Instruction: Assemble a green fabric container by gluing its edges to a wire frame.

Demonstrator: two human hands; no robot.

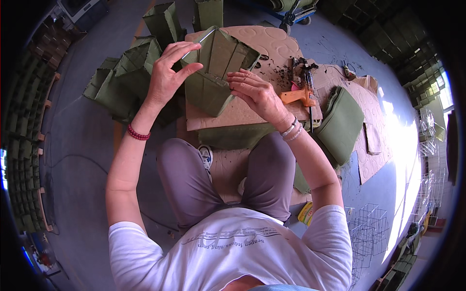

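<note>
I hold an open olive-green felt box (pixel 218 72) above a cardboard sheet (pixel 272 46) on the floor. My left hand (pixel 167 75) grips the box's left wall and rim, fingers curled over the top edge. My right hand (pixel 255 92) presses on the box's lower right corner, fingers pinching the felt fold. A thin pale rod (pixel 199 42) lies along the box's upper left rim. I sit with knees bent, the box in front of my legs.
Finished green felt boxes (pixel 121 77) pile up at my left, more (pixel 165 19) stand behind. An orange glue gun (pixel 298 96) lies on the cardboard to my right, beside a stack of flat green felt (pixel 342 123). Wire frames (pixel 366 233) stand at lower right.
</note>
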